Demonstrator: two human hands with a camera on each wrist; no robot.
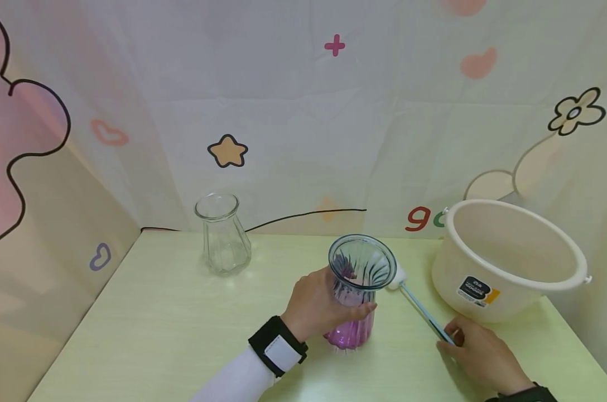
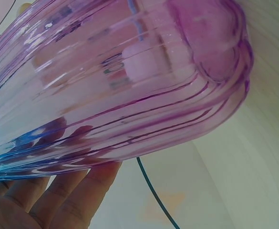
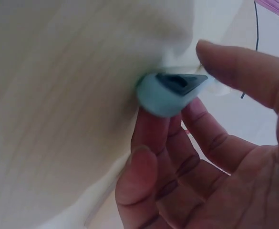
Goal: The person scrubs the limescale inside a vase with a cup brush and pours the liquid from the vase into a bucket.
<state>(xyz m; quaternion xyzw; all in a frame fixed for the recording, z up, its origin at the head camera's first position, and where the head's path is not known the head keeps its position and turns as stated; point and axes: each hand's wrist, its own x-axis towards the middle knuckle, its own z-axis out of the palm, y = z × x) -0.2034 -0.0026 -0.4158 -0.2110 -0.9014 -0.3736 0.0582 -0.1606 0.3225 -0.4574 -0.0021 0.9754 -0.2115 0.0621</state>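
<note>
My left hand (image 1: pixel 317 306) grips a ribbed glass vase (image 1: pixel 353 329) around its middle, the thumb across the near side. The vase fades from blue at its flared rim to purple at its base; in the left wrist view its ribbed purple wall (image 2: pixel 129 95) fills much of the picture. At the right, my right hand (image 1: pixel 484 352) pinches the handle end of a long light-blue brush (image 1: pixel 424 310). The brush's white head (image 1: pixel 398 277) points away, partly behind the vase. Up close in the right wrist view, the rounded handle end (image 3: pixel 160 98) sits between thumb and fingers.
A clear glass vase (image 1: pixel 225 240) stands upright at the back left of the pale table (image 1: pixel 173 335). To the right, beyond my right hand, is a cream bucket (image 1: pixel 449 273) with a dark label. A printed cloth backdrop (image 1: pixel 293 111) rises behind the table's far edge.
</note>
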